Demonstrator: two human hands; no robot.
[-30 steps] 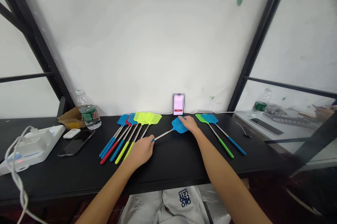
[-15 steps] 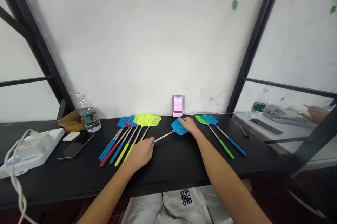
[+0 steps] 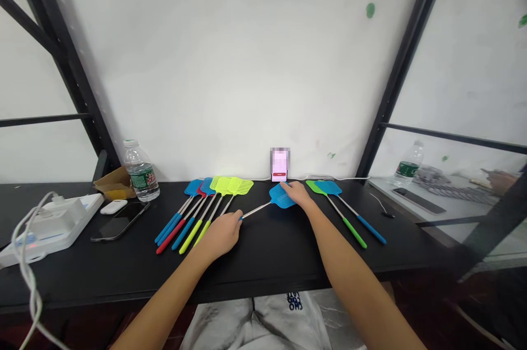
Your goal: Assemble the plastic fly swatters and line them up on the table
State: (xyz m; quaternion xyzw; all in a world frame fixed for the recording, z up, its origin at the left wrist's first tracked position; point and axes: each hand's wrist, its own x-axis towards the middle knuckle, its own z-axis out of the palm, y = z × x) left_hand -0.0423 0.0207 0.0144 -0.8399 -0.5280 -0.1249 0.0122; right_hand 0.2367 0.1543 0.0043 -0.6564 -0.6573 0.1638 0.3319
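A blue fly swatter (image 3: 282,196) lies slantwise between my two hands, over the middle of the black table. My left hand (image 3: 224,233) is closed around its handle, most of which the fingers hide. At the other end, my right hand (image 3: 297,193) grips the top edge of the blue mesh head. Left of my left hand, several fly swatters in blue, red and yellow overlap in a fan, a yellow fly swatter (image 3: 240,186) nearest. To the right of my right hand lie a green fly swatter (image 3: 353,232) and another blue fly swatter (image 3: 371,229), heads overlapping.
A lit phone (image 3: 279,168) stands against the wall at the back. On the left are a water bottle (image 3: 142,174), a cardboard box (image 3: 115,181), a dark phone (image 3: 119,223), a white case (image 3: 113,207) and a power strip (image 3: 61,229) with cables. Black frame posts rise at both sides.
The whole view has shifted slightly. Both hands keep their hold on the blue fly swatter, which stays in nearly the same place.
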